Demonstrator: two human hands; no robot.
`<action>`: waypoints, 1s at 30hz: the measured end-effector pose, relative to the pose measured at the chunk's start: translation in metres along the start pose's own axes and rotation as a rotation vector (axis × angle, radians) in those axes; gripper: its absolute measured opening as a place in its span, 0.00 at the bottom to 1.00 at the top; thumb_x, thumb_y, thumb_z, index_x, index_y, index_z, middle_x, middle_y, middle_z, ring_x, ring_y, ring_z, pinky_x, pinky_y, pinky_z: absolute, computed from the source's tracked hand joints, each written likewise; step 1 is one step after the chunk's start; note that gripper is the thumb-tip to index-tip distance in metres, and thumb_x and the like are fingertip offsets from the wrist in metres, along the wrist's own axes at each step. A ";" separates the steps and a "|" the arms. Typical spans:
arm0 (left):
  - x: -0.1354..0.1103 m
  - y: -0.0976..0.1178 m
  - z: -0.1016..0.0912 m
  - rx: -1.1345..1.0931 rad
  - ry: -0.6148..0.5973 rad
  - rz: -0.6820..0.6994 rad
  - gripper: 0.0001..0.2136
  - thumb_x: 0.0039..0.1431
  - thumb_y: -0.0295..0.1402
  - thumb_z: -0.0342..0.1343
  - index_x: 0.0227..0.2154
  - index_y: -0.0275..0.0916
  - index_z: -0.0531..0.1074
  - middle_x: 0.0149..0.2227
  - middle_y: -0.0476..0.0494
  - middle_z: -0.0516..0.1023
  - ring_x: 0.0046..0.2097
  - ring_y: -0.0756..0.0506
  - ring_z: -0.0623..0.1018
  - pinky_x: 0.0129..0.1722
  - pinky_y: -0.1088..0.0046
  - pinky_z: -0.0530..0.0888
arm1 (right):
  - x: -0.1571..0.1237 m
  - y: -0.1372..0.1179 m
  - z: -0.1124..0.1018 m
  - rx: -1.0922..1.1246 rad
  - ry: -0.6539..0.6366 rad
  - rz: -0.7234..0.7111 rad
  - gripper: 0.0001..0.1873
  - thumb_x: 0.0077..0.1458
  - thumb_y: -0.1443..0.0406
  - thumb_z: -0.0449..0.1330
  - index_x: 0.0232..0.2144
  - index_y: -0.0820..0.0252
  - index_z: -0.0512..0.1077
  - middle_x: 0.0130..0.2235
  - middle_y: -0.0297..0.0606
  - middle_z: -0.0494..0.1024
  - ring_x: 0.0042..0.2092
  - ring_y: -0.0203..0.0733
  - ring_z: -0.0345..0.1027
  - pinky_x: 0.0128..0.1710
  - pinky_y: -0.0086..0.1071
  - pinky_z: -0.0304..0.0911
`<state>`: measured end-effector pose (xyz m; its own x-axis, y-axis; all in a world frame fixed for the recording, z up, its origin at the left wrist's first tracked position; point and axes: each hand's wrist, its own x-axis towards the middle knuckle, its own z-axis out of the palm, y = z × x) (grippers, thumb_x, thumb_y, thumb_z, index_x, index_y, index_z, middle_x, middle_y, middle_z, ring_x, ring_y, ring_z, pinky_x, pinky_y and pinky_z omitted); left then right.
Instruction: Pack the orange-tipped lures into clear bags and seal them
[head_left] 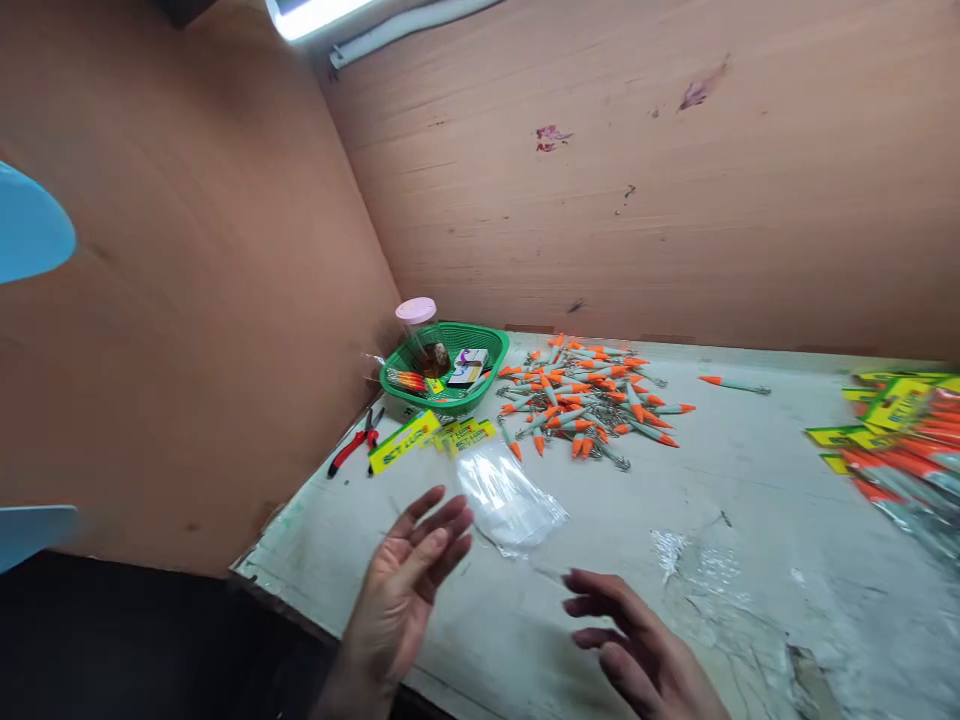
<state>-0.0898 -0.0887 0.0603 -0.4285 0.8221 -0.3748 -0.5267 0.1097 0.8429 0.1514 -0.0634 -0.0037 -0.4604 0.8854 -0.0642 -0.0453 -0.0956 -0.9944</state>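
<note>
My left hand hovers over the front of the table, palm turned inward, fingers apart and slightly curved, with nothing visible in it. My right hand is lower and to the right, its fingers loosely bent and spread; I see nothing held there, though it is a little blurred. Just beyond my left fingertips lies a stack of clear plastic bags. Yellow-green header cards lie at the stack's far end. Behind them spreads a pile of squid jigs with orange tips, pale bodies and metal hooks.
A green basket at the back left holds a pink-lidded jar and small packets. Red-handled pliers lie near the left edge. One squid jig lies apart. Packaged jigs are heaped at right. Walls enclose the back and left.
</note>
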 end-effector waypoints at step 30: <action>0.062 -0.046 0.094 -0.160 -0.129 -0.243 0.04 0.55 0.24 0.55 0.34 0.33 0.73 0.37 0.39 0.80 0.35 0.46 0.80 0.36 0.71 0.76 | 0.064 -0.032 -0.057 -0.878 0.233 -0.479 0.08 0.59 0.59 0.52 0.34 0.57 0.67 0.37 0.44 0.74 0.41 0.44 0.68 0.39 0.38 0.66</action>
<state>-0.0231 0.0097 0.0342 -0.1849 0.8479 -0.4969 -0.7152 0.2308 0.6598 0.1734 0.0222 0.0191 -0.3769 0.8185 0.4336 0.5286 0.5745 -0.6250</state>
